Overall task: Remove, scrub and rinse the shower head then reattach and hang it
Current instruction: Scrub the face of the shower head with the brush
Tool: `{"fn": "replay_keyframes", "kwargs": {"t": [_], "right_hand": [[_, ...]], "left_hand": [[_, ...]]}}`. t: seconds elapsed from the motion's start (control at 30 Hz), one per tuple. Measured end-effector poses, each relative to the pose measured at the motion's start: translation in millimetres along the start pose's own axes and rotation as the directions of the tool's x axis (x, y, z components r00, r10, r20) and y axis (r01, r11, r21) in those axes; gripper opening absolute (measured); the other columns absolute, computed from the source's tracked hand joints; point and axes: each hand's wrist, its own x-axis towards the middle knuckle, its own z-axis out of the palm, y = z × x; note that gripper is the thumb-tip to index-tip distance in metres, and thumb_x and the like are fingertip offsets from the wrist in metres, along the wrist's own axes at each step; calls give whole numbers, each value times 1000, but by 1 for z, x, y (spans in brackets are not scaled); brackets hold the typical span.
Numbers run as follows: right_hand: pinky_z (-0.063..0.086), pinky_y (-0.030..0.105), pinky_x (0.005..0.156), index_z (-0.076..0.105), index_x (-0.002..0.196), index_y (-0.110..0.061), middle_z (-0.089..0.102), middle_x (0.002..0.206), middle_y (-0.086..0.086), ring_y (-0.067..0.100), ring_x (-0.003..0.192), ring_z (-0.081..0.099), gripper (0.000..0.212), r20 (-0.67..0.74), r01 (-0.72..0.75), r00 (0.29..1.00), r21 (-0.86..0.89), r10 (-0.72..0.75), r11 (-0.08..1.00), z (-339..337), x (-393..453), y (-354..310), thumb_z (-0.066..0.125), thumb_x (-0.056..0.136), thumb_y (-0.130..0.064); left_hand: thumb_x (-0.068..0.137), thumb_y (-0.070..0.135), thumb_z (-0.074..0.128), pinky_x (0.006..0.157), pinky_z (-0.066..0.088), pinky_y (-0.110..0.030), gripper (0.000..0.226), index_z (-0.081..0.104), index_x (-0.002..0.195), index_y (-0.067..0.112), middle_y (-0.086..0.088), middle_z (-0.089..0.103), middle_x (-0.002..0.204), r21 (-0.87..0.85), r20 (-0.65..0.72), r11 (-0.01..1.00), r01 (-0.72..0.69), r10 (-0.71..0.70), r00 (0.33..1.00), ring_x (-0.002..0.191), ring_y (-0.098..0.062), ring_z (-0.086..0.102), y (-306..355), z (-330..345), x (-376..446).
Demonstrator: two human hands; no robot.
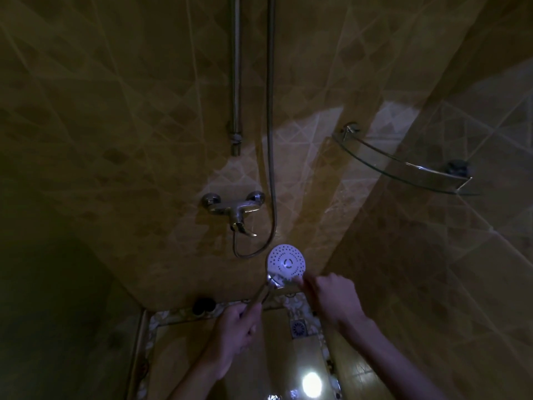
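Shower head: L hand grips handle, R hand prob. pinching scrubber; no writing legible.

A home shower stall — tiled walls, mixer tap, floor drain.

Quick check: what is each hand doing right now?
Left hand: grips the shower head by its handle.
Right hand: fingers curled at the head's lower edge; what it holds cannot be told.
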Motion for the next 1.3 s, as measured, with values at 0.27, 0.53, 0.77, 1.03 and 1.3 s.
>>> {"fn": "replay_keyframes", "kwargs": {"t": [0.27,0.53,0.77,1.03,1.3], "right_hand": [[33,27,50,61,93,-22,56,64,-1,21,66,61,47,-77,-221,971,64,225,973,-20,25,10,29,99,-56],[49,30,56,60,89,-26,65,66,0,18,65,66,60,-69,-103,992,53,107,993,0,17,3,19,94,-68],[32,23,47,63,89,-27,62,66,-3,15,60,61,50,-57,-135,989,72,139,988,-2,17,-4,27,98,-60],[56,37,63,60,82,-22,68,74,2,26,75,68,62,-64,-269,959,89,276,959,-2,36,26,21,91,-70],[49,31,56,59,86,-24,64,68,-2,18,65,65,59,-36,-86,996,-12,86,996,1,30,11,20,95,-68]], "left_hand": [[92,28,56,33,17,-12,31,46,67,12,-4,37,55,3,23,1000,-20,20,1000,34,-6,26,1,-1,1],[92,30,55,35,15,-12,35,45,63,15,-5,32,55,-9,30,999,-45,45,999,37,-7,23,4,-10,6],[93,29,55,35,15,-13,32,46,66,14,-7,33,59,-13,45,999,-43,43,998,39,-8,24,3,-7,7],[92,31,55,35,17,-12,33,47,65,14,-8,35,58,33,29,999,-32,31,999,36,-7,25,2,-9,12],[91,31,56,33,17,-13,28,49,73,11,-5,37,58,43,25,999,-14,13,1000,36,-6,27,2,-11,16]]}}
